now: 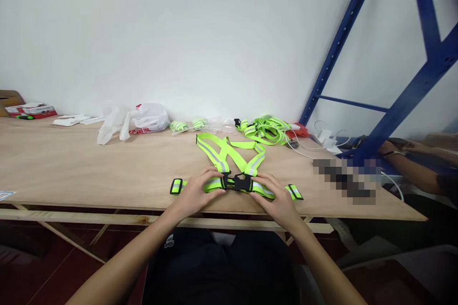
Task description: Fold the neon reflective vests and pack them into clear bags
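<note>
A neon-yellow reflective harness [218,155] with grey stripes lies spread on the wooden table in front of me, its shoulder straps crossing at the back. At its front edge are the two halves of a black side-release buckle [243,182], lined up end to end with a small gap showing between their bodies. My left hand [196,191] pinches the left strap close to its buckle half. On the other side, my right hand [277,198] grips the strap beside the wider half. Black slide adjusters [176,186] stick out beyond both hands.
Behind the harness lie a pile of similar yellow straps [268,128], bagged rolled straps [179,127] and a white plastic bag [150,118]. A blue metal rack [336,57] stands at right, with cables near it. Another person's arm [408,162] shows at far right.
</note>
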A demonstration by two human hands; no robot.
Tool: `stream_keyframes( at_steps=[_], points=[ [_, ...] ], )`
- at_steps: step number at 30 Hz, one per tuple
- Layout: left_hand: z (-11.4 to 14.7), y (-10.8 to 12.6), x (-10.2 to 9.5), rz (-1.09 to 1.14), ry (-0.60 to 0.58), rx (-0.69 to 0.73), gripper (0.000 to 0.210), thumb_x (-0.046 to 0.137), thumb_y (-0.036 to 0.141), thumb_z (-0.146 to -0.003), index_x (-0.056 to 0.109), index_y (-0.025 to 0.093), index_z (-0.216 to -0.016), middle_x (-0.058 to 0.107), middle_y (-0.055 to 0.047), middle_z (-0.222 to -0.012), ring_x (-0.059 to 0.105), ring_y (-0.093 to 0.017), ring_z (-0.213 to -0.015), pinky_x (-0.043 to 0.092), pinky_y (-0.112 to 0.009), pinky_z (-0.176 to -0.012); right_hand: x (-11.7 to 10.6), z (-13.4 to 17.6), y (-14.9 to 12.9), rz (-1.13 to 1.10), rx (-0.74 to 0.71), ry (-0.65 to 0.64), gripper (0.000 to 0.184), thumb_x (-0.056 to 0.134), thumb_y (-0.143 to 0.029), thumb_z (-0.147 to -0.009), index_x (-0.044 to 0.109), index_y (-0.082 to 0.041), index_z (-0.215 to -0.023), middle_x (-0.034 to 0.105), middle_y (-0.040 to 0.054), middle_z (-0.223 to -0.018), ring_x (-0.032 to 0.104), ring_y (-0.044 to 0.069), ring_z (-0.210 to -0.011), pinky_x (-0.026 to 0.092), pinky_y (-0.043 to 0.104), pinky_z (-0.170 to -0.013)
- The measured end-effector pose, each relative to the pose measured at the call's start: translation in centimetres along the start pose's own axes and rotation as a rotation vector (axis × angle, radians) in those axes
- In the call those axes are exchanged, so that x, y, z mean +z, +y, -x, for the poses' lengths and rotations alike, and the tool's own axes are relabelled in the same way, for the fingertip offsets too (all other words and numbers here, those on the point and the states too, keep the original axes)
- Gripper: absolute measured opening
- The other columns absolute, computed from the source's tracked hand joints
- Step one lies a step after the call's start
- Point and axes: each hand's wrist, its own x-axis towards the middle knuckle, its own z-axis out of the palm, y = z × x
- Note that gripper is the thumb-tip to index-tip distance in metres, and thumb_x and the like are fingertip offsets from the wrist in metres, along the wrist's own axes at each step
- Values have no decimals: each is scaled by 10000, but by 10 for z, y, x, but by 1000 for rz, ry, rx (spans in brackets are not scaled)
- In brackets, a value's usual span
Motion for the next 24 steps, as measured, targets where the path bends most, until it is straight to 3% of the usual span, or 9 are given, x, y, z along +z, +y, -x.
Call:
stream_keyframes(
  at_steps=[24],
  points=[
    [3,-6,4,-16,-18,37,236,738,327,-879,712,213,-1084,660,-94,-1268,654,-247,-1153,497,-334,-993,6,4,6,-18,-88,41,207,711,-322,-887,735,-237,-1074,699,114,-1167,690,254,-1068,567,376,-930]
  ],
)
